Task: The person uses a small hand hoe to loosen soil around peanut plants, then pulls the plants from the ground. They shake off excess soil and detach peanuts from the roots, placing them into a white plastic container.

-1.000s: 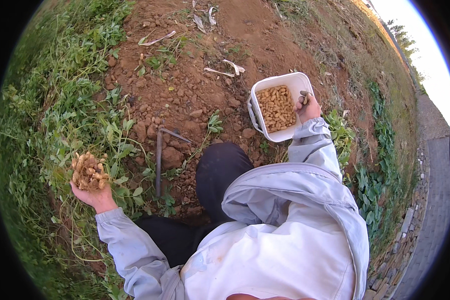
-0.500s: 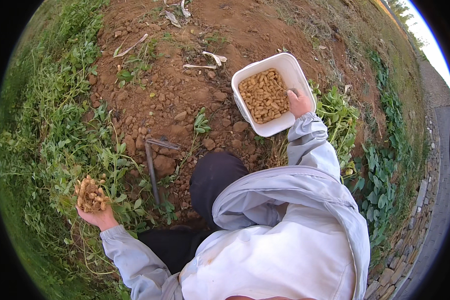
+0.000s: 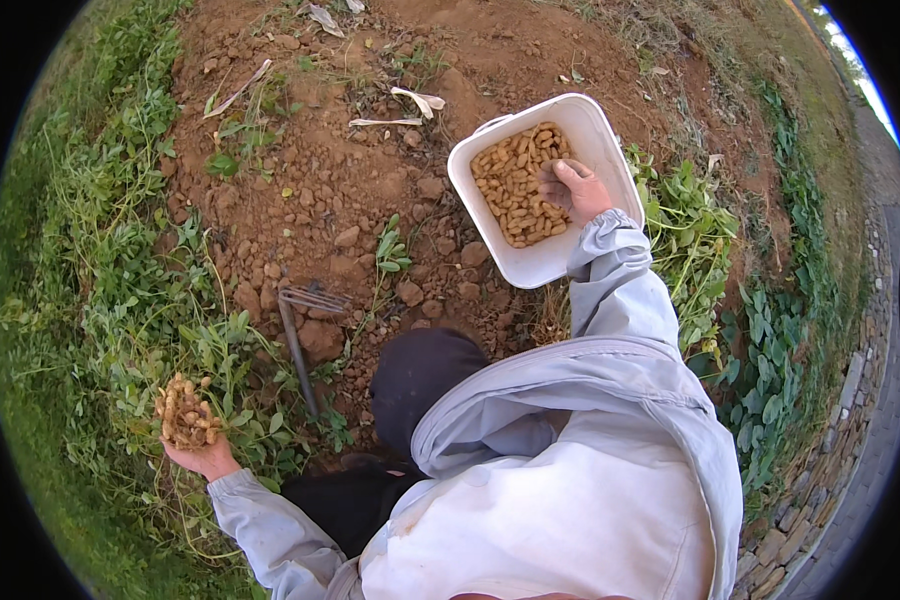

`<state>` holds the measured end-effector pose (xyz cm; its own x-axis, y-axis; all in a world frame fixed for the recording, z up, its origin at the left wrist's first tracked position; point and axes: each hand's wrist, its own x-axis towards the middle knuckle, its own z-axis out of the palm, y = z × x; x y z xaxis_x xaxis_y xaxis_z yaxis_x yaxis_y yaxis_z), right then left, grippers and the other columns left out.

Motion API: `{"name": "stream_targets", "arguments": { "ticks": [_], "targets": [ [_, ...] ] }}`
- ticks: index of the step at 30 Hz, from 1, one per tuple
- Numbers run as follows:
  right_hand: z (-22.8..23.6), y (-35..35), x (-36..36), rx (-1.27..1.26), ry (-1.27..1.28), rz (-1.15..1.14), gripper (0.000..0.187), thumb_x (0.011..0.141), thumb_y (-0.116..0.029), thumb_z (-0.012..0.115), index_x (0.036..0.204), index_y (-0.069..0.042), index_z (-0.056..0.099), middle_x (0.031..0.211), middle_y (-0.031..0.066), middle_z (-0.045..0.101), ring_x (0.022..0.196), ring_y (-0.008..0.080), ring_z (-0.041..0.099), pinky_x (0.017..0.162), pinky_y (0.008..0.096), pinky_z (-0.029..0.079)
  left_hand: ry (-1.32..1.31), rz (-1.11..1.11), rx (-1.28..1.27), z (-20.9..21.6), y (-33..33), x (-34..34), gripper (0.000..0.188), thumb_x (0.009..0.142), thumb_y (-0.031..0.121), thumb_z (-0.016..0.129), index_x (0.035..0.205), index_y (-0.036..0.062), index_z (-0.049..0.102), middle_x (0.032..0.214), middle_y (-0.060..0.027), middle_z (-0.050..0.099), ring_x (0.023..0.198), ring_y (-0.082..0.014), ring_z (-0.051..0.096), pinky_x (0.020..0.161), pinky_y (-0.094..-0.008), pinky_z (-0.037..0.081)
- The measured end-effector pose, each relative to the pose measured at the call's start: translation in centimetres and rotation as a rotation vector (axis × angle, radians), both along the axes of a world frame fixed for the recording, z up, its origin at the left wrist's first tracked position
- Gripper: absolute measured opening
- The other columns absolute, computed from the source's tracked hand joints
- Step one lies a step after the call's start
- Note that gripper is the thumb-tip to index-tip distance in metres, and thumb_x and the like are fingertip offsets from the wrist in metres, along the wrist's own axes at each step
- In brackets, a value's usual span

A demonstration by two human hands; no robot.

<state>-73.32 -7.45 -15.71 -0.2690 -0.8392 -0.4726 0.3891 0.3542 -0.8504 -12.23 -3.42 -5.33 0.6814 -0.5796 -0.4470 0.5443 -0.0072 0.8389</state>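
My left hand (image 3: 202, 457) is closed under a clump of unshelled peanuts (image 3: 186, 412) with roots among them, held up over green plants at the lower left. At the upper right a white square bucket (image 3: 530, 272) is partly filled with loose tan peanuts (image 3: 515, 190). My right hand (image 3: 580, 190) reaches in over the bucket's right side, just above the peanuts. Its fingers are loosely bent and its thumb stands apart; nothing shows in them. Whether the fingertips touch the peanuts I cannot tell.
A pronged hand hoe (image 3: 298, 350) lies on cloddy brown soil (image 3: 320, 215) left of my knee (image 3: 425, 385). Leafy plants (image 3: 120, 290) spread along the left, with more greenery (image 3: 685, 215) right of the bucket. A stone edging (image 3: 810, 480) and paved path run along the far right.
My right hand has shifted from the bucket's right inner side leftward over the peanuts, and its fingers have loosened. My left hand still holds the clump. The view has tilted slightly.
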Motion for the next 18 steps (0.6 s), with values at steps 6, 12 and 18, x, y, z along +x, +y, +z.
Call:
{"name": "stream_targets", "arguments": {
  "ticks": [6, 12, 18],
  "targets": [
    [-6.9, -2.2, 1.4, 0.175, 1.061, 0.886, 0.027, 0.078, -0.022, 0.064, 0.1, -0.007, 0.065, 0.086, 0.0103, 0.064, 0.079, 0.0241, 0.062, 0.074, 0.0345, 0.049, -0.024, 0.019, 0.045, -0.2, -0.8, -0.8, 0.049, 0.093, 0.033, 0.027, 0.126, 0.0047, 0.048, 0.125, -0.0139, 0.053, 0.11, -0.0305, 0.055, 0.086, -0.0422, 0.051],
    [-11.1, -2.6, 4.4, 0.282, 1.471, 1.117, 0.023, 0.08, -0.018, 0.054, 0.099, -0.009, 0.064, 0.103, 0.013, 0.059, 0.092, 0.0311, 0.061, 0.08, 0.0419, 0.047, 0.003, -0.03, 0.021, -0.9, -0.7, -0.1, 0.049, 0.092, 0.032, 0.027, 0.126, 0.0046, 0.049, 0.126, -0.0144, 0.052, 0.11, -0.0315, 0.055, 0.086, -0.0429, 0.051],
    [-10.8, -2.6, 5.1, 0.289, 1.576, 1.224, 0.025, 0.085, -0.017, 0.043, 0.096, -0.009, 0.064, 0.095, 0.0147, 0.065, 0.086, 0.0318, 0.063, 0.074, 0.0433, 0.049, 0.004, -0.018, 0.045, -0.3, -1.3, -1.2, 0.048, 0.092, 0.031, 0.027, 0.125, 0.004, 0.05, 0.127, -0.015, 0.052, 0.111, -0.0327, 0.054, 0.086, -0.0444, 0.05]
  ]
}}
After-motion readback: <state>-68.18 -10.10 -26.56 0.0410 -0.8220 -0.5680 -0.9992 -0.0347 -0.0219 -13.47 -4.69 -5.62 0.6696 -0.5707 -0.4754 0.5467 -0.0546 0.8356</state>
